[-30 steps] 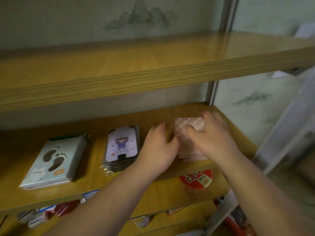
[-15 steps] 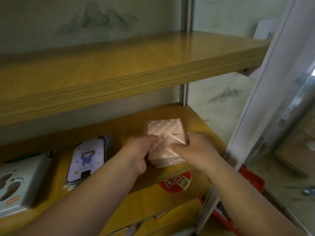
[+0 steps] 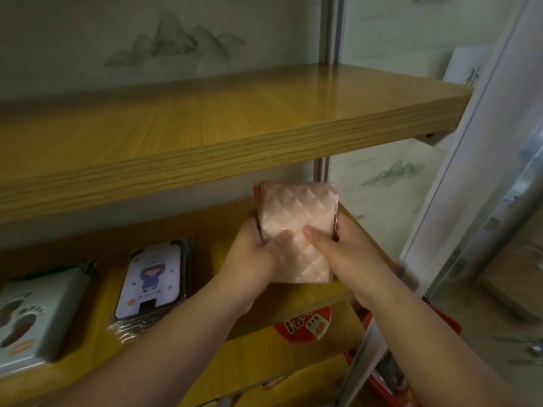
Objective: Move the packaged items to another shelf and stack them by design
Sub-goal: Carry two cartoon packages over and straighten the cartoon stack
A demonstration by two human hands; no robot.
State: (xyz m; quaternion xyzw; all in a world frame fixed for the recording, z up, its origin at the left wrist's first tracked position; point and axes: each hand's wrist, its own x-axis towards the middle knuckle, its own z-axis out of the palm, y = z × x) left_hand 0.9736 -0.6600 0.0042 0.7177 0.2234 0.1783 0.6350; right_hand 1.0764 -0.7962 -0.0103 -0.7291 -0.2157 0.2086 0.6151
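A stack of pink quilted-pattern packages [image 3: 296, 227] is held up in the air in front of the middle shelf [image 3: 311, 304], tilted toward me. My left hand [image 3: 255, 259] grips its left edge, thumb on the front face. My right hand [image 3: 346, 254] grips its right edge, thumb also on the front. On the middle shelf lie a stack of purple cartoon-figure packages [image 3: 152, 277] and, further left, a stack of white footprint-design packages [image 3: 29, 315]. The wooden upper shelf [image 3: 235, 118] above carries nothing that I can see.
A metal upright post [image 3: 330, 30] stands behind the shelves. A white frame [image 3: 458, 177] slants down on the right. A red round label [image 3: 302, 324] shows under the middle shelf's edge. Lower shelves hold red items [image 3: 388, 377], partly hidden.
Both hands have lifted the pink stack off the middle shelf and raised it toward the upper shelf's front edge. The view has shifted to the right and slightly up.
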